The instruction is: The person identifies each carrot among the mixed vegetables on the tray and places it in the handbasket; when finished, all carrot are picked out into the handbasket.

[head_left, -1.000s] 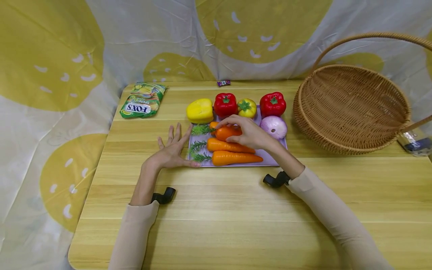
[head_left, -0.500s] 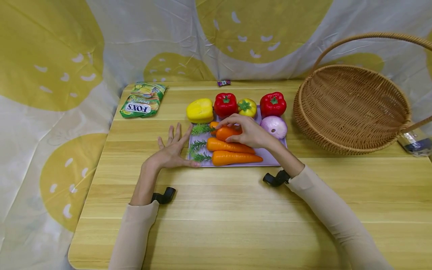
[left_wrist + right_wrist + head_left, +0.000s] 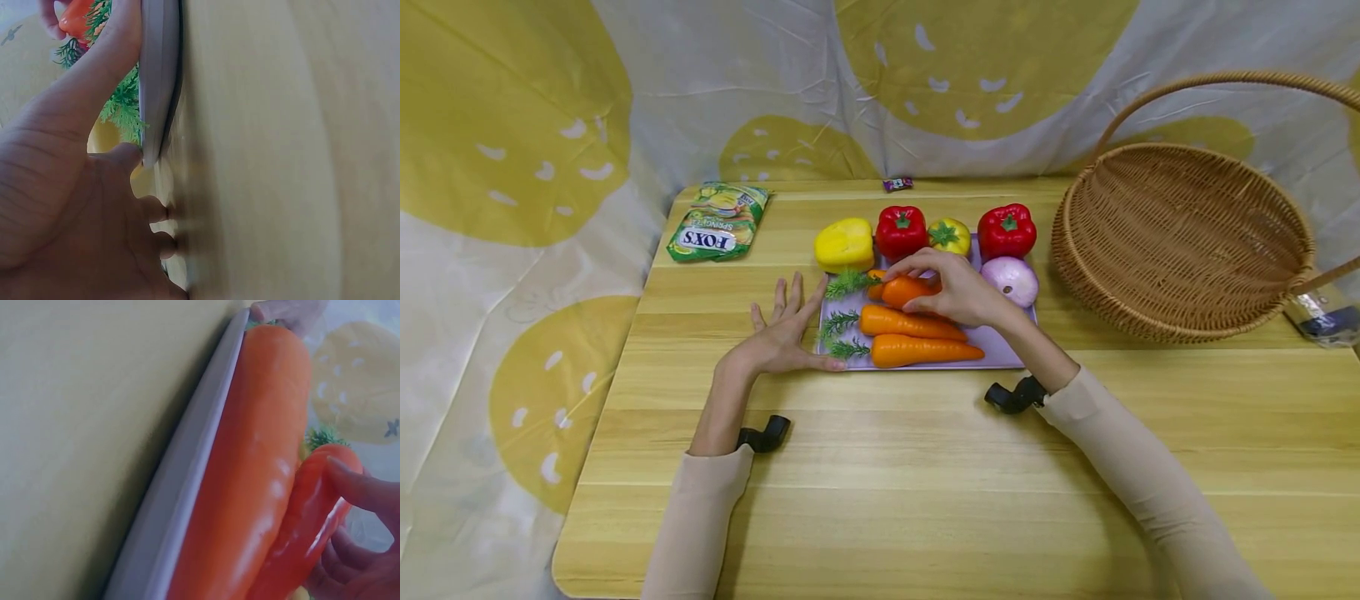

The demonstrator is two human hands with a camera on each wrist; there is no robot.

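Observation:
My right hand [image 3: 961, 292] pinches an orange carrot [image 3: 902, 291] with green leaves between thumb and fingers, over a lilac tray [image 3: 1003, 357]. In the right wrist view the thumb lies along that carrot [image 3: 312, 506], behind the front carrot [image 3: 259, 444]. Two more carrots lie side by side nearer the front: a middle carrot [image 3: 910, 323] and a front carrot [image 3: 925, 352]. Part of another orange piece [image 3: 876, 290] shows behind the held one. With fingers spread, my left hand [image 3: 775, 337] rests at the tray's left edge, thumb at the front corner; the left wrist view shows the tray wall [image 3: 159, 69] beside it.
Along the tray's back are a yellow pepper [image 3: 844, 246], two red peppers [image 3: 901, 233] [image 3: 1006, 232], a yellow tomato-like vegetable [image 3: 949, 240] and a purple onion [image 3: 1011, 281]. A wicker basket [image 3: 1180, 242] stands right, a green Fox's bag [image 3: 718, 223] left, a small purple packet [image 3: 897, 184] behind.
The carrot in my right hand has shifted slightly up and to the right in the head view, its leaves moving with it. My left hand has stayed put.

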